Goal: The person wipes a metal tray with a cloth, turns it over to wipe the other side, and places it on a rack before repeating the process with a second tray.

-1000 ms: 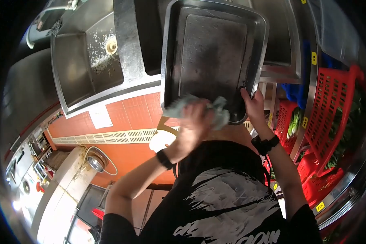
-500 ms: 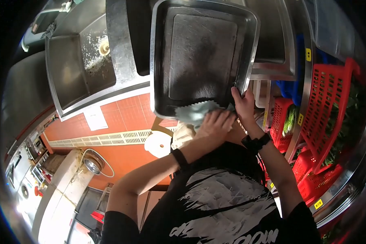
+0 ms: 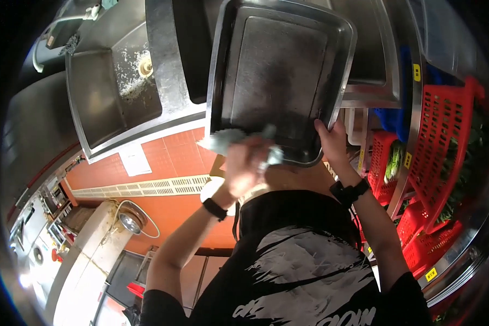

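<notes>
My right hand [image 3: 331,142] clamps the tray [image 3: 286,70] at its near right corner. My left hand [image 3: 248,164], blurred, bunches a cloth [image 3: 221,140] against its near edge. The sink [image 3: 106,95] lies to the left and the red baskets [image 3: 445,136] crowd the right.

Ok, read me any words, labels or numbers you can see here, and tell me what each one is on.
Black shirt: big white lettering, upside down and cut off by the frame edge; not readable.
Yellow tags on the steel shelf rails: dark marks, too small.
White sheet on the red tiles: blurred.
Tray: no writing shows.
</notes>
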